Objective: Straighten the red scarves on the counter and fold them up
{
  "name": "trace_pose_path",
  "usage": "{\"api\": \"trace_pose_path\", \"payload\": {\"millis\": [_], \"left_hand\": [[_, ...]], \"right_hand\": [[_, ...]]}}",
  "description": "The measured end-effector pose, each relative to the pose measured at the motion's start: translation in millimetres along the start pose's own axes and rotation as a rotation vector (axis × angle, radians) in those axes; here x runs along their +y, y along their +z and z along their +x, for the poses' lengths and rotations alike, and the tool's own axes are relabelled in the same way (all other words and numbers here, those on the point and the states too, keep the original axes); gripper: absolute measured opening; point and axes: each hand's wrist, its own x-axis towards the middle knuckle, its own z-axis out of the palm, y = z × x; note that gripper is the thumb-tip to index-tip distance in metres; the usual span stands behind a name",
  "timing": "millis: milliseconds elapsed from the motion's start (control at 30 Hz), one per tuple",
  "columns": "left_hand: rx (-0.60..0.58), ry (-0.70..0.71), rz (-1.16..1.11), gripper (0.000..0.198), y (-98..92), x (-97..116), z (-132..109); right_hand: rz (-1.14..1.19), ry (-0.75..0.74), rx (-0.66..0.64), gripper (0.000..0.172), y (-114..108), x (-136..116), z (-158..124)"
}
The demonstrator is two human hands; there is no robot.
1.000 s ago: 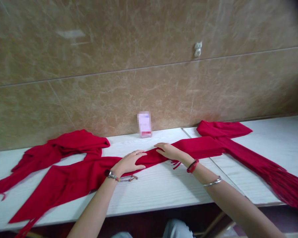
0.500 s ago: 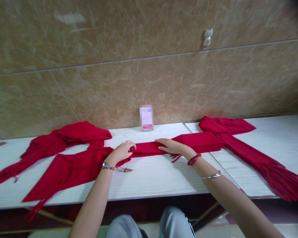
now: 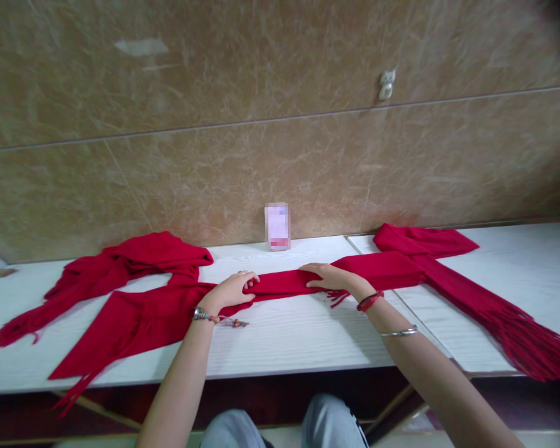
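A long red scarf (image 3: 282, 283) lies folded lengthwise in a narrow band across the white table. My left hand (image 3: 236, 289) rests over the left part of this band, fingers loosely bent and the thumb apart from them. My right hand (image 3: 329, 275) lies flat on the band farther right, its fingers stretched toward the left. Between the two hands the cloth is flat and smooth. To the left the scarf spreads wider and rumpled, with fringe hanging over the front edge. Beyond my right hand lies a broader, layered folded red stretch (image 3: 382, 269), with some fringe under my wrist.
A crumpled red scarf (image 3: 144, 258) lies at the back left. At the right, another red scarf (image 3: 476, 292) trails its fringe toward the front edge. A small pale box (image 3: 278, 227) stands against the tiled wall (image 3: 214, 168). The white table (image 3: 298, 342) has a seam at right.
My left hand's fingers have loosened from the scarf's edge and the thumb now shows apart. My right hand stays flat on the cloth. The view has tilted slightly up.
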Motion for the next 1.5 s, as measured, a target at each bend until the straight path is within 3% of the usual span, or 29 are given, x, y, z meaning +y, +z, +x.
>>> {"api": "trace_pose_path", "payload": {"millis": [167, 267, 367, 467, 533, 600, 700, 833, 933, 1033, 1200, 1267, 1367, 1500], "left_hand": [[-0.029, -0.013, -0.027, 0.021, 3.5, 2.7, 3.1], [-0.005, -0.015, -0.024, 0.023, 0.7, 4.2, -2.0], [0.036, 0.001, 0.012, 0.033, -6.9, -3.0, -21.8], [0.098, -0.075, 0.143, 0.048, -13.2, -25.5, -56.3], [0.186, -0.249, 0.266, 0.065, -13.7, -46.7, -82.7], [0.18, -0.391, 0.323, 0.076, -10.7, -69.1, -108.1], [0.137, -0.515, 0.331, 0.07, -3.6, -100.6, -140.1], [0.237, -0.508, 0.398, 0.066, -2.1, -134.6, -163.3], [0.311, -0.479, 0.497, 0.062, -9.2, -147.1, -164.0], [0.301, -0.415, 0.576, 0.056, -19.8, -144.6, -154.1], [0.06, -0.35, 0.484, 0.073, -41.7, -130.2, -126.5], [-0.024, -0.34, 0.419, 0.066, -50.7, -127.6, -115.7], [-0.092, -0.279, 0.353, 0.037, -62.2, -124.7, -106.5], [0.064, -0.242, 0.359, 0.022, -69.2, -115.4, -115.9]], "right_hand": [[0.048, -0.085, 0.095, 0.049, -0.6, -26.0, 1.8], [0.102, -0.193, 0.022, 0.046, 2.8, -46.5, 3.4], [0.126, -0.268, -0.056, 0.041, 7.4, -54.7, 4.7], [0.138, -0.287, -0.053, 0.038, 10.5, -52.1, 6.7], [0.141, -0.292, -0.055, 0.037, 11.7, -49.2, 8.0], [0.14, -0.295, -0.059, 0.036, 12.9, -47.0, 8.8], [0.156, -0.302, -0.049, 0.035, 16.1, -45.0, 9.0], [0.193, -0.333, -0.038, 0.034, 20.8, -45.0, 8.8], [0.185, -0.343, -0.041, 0.036, 22.3, -47.3, 8.6], [0.172, -0.332, -0.041, 0.037, 21.7, -49.8, 8.4], [0.178, -0.323, -0.031, 0.037, 21.0, -51.3, 7.8], [0.184, -0.325, -0.025, 0.039, 21.5, -50.6, 7.6], [0.192, -0.33, -0.03, 0.046, 22.4, -49.3, 7.7], [0.179, -0.346, -0.005, 0.05, 23.7, -47.7, 9.2]]}}
